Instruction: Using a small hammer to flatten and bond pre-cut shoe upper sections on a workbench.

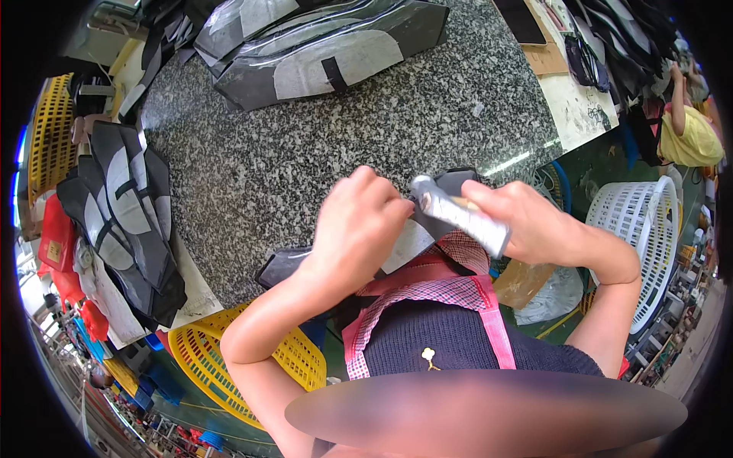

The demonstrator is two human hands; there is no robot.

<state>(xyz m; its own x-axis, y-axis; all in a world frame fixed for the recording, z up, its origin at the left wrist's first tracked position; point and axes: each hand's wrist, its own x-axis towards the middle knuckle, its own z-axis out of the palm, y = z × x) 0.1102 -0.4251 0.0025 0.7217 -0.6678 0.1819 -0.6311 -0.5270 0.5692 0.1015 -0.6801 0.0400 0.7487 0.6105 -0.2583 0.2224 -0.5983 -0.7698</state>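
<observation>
White basket [645, 229]: stood on the floor at the right, beyond the right arm; contents not discernible.
Yellow basket [200, 347]: lay low at the left, under the worktop edge, below the left elbow; inside hidden.
Yellow crate [50, 130]: stood at the far left; contents not visible.
Worktop [305, 153]: speckled grey granite, round-edged.
Stack of cut pieces [126, 221]: black and grey, piled at the left edge of the worktop, well apart from the hands.
Bagged pieces [321, 46]: black and grey, wrapped in clear plastic, lay at the far side of the worktop.
Black-and-grey piece [416, 233]: lay at the near edge of the worktop, partly hidden under both hands.
Left hand [357, 229]: clenched over the piece, fingers curled down on it, pinching its upper edge.
Right hand [534, 225]: closed around a silver tube [458, 214].
Tube position: slanted across the piece, its cap end close to the left fingertips.
Apron [447, 286]: pink check, just below the hands.
</observation>
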